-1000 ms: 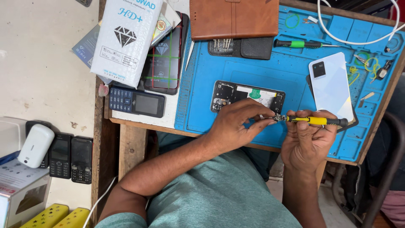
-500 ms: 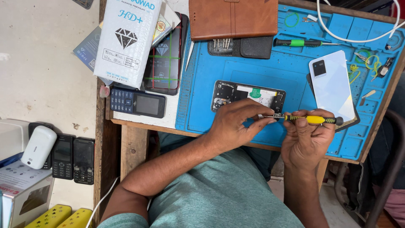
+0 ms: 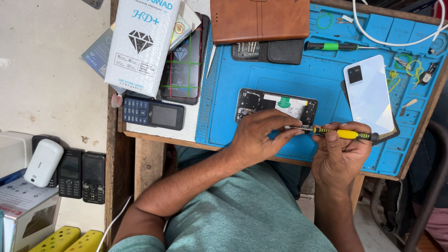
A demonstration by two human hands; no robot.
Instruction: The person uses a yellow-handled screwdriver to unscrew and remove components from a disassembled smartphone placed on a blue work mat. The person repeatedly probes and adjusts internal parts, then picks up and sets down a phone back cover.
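An opened smartphone (image 3: 275, 103) with its back removed lies on a blue work mat (image 3: 233, 116). My left hand (image 3: 261, 137) rests on the phone's near edge, fingertips pinching a small part next to the tip of a screwdriver. My right hand (image 3: 338, 156) grips the yellow-handled screwdriver (image 3: 343, 134), held level and pointing left at the phone's lower edge. The white back cover (image 3: 370, 93) lies on the mat to the right of the phone.
A green-handled screwdriver (image 3: 333, 46), a brown leather case (image 3: 259, 18) and a black bit pouch (image 3: 268, 50) lie at the mat's far side. A white box (image 3: 142, 44), a cracked phone (image 3: 184, 60) and a keypad phone (image 3: 151, 112) sit left. More handsets (image 3: 81, 175) lie lower left.
The screwdriver and both hands have shifted slightly left and closer to the phone's lower edge; otherwise things stay where they were.
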